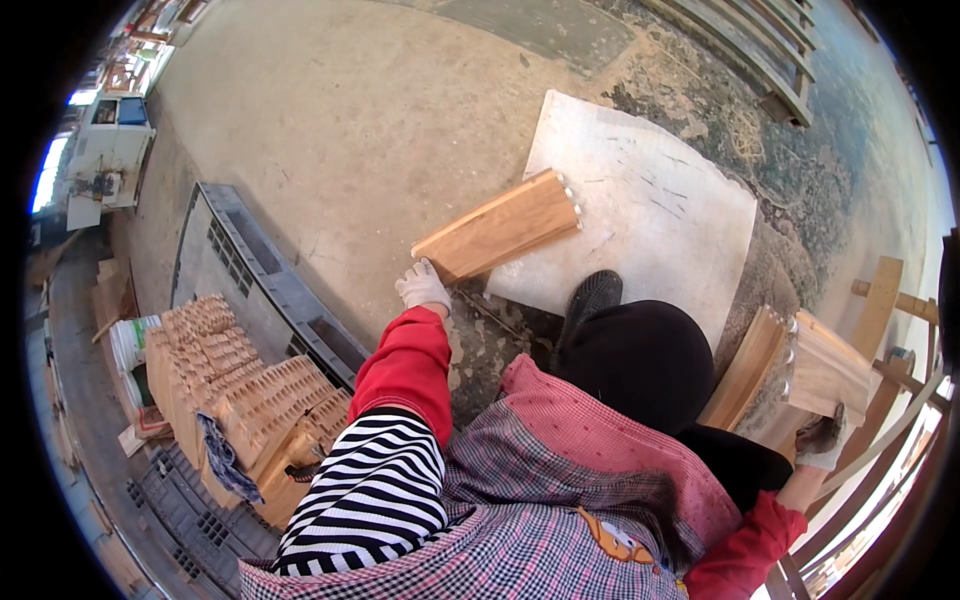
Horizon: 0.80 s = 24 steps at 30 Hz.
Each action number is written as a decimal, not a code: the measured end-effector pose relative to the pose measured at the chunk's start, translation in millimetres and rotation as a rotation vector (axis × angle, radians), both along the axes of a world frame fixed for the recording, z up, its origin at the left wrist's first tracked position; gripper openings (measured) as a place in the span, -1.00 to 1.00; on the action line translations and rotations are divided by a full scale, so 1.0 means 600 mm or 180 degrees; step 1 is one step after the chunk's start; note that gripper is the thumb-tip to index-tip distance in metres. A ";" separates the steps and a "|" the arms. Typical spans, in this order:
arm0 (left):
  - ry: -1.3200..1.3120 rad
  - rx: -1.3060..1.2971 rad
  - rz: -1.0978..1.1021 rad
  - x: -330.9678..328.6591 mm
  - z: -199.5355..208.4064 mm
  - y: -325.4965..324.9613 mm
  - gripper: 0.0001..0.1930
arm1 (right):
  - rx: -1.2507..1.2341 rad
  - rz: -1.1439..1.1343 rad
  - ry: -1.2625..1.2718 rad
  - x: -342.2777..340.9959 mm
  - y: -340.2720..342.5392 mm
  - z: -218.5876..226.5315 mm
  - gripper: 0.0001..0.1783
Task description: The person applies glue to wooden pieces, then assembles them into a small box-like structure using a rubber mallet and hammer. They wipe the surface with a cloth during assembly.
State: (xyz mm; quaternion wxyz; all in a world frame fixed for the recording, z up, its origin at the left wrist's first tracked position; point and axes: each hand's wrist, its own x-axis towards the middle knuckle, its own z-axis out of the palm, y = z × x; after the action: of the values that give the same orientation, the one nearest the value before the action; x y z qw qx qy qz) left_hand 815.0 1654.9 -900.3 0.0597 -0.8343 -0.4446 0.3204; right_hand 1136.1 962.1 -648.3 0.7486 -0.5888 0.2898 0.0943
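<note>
My left hand (423, 285), in a pale glove, is closed on the near-left end of a bundle of wooden boards (505, 228). The bundle reaches out over a white sheet, and its far end shows white dabs along the edge. At the lower right my right hand (820, 440), in a glove with a dark patch, grips the near end of a paler wooden board (830, 365). Some of its fingers are hidden. Beside that board, more wooden boards (745, 365) lean next to my knee.
Stacked wooden blocks with finger-jointed ends (270, 400) stand at left on grey plastic pallets (250, 270). A crumpled cloth (225, 460) hangs on them. The white sheet (650, 190) lies on the concrete floor. Wooden rack rails (885, 300) rise at right; slatted timber (760, 45) lies far right.
</note>
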 end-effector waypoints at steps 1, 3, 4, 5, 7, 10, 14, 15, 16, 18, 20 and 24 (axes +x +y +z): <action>-0.0023 0.0099 -0.0127 -0.015 -0.033 0.003 -0.44 | -0.0048 -0.0035 -0.0052 -0.003 0.017 0.007 -0.56; 0.0306 0.0044 -0.0522 -0.026 -0.065 0.013 -0.53 | -0.0091 -0.0055 -0.0050 -0.009 0.035 0.015 -0.60; 0.0463 0.0018 -0.0731 -0.026 -0.072 0.019 -0.58 | -0.0101 -0.0041 -0.0007 -0.012 0.038 0.019 -0.62; 0.0371 -0.0074 -0.1116 -0.019 -0.051 0.017 -0.63 | -0.0248 -0.0109 0.0147 -0.018 0.042 0.026 -0.64; 0.0194 -0.0240 -0.1843 -0.030 0.018 0.000 -0.73 | -0.0608 -0.0213 0.0604 -0.004 0.069 0.023 -0.65; -0.0640 -0.0533 -0.2156 0.001 0.061 -0.038 -0.86 | -0.0317 -0.0013 0.0594 0.002 0.013 -0.033 -0.64; -0.1252 -0.0757 -0.1864 -0.012 0.053 -0.108 -0.87 | 0.0378 -0.0920 0.0700 -0.017 0.248 -0.109 -0.69; -0.1345 -0.1010 -0.1711 -0.003 0.066 -0.127 -0.86 | 0.0522 -0.1115 0.0844 -0.027 0.290 -0.133 -0.69; -0.1432 -0.1144 -0.1460 -0.001 0.069 -0.146 -0.81 | 0.0629 -0.1294 0.0962 -0.035 0.332 -0.156 -0.68; -0.1046 -0.1591 -0.0999 0.013 0.086 -0.172 -0.73 | 0.0848 -0.1479 0.1342 -0.041 0.376 -0.227 -0.68; -0.1942 -0.2215 -0.0529 -0.038 0.054 -0.169 -0.71 | 0.0970 -0.1641 0.1549 -0.040 0.432 -0.246 -0.71; -0.1687 -0.1930 -0.0630 -0.109 0.015 -0.177 -0.69 | 0.1203 -0.1073 0.1739 -0.047 0.449 -0.356 -0.74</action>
State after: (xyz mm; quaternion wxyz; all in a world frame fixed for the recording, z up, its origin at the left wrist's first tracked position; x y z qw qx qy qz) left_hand 749.3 1548.5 -891.6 -0.2747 -0.9065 -0.2477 0.2036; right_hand 1107.7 1231.6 -861.8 0.7441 -0.3373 0.5493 0.1753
